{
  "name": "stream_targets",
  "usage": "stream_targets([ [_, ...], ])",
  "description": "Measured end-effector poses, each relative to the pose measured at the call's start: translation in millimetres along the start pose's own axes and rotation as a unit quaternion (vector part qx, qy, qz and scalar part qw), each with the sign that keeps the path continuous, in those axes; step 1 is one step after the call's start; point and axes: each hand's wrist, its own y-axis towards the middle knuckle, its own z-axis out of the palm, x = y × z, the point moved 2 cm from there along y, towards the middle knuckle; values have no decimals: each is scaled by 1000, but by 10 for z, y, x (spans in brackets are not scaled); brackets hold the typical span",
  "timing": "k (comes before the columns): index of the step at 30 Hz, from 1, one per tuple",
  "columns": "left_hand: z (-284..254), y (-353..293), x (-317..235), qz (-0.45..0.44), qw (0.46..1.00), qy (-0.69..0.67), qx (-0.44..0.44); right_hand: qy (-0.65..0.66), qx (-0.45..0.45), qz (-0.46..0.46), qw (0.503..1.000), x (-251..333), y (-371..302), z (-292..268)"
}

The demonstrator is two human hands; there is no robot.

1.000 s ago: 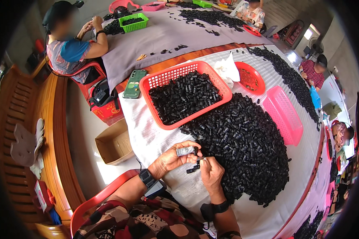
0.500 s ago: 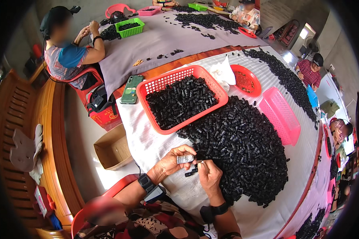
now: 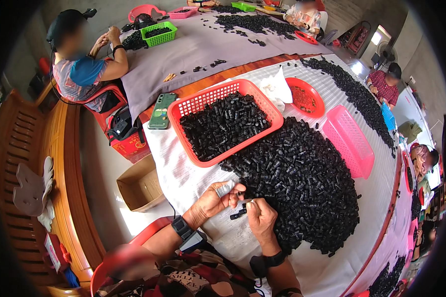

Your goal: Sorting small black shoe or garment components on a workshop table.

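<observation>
Head view: black pieces (image 3: 225, 120) in red basket (image 3: 276, 121) and green basket (image 3: 162, 39).

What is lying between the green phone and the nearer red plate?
In the head view: the red basket holding black pieces, then something white and crumpled.

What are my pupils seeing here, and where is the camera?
No robot: these are a person's own left hand and right hand, filmed by a fisheye camera on the person's head, which bends straight edges. On the white-covered table lies a large heap of small black pieces, with a red basket of similar pieces and a pink basket beside it. The hands are close together, with a few dark pieces between them; exactly what each holds is too small to tell.
</observation>
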Motion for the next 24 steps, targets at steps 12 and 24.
stream_targets([
  [12, 21, -20, -22, -1, 998, 59, -9, 6, 2, 14, 1000, 6, -5, -7],
  [24, 17, -28, 4, -38, 994, 94, 43, 39, -6, 21, 999, 25, 20, 7],
])
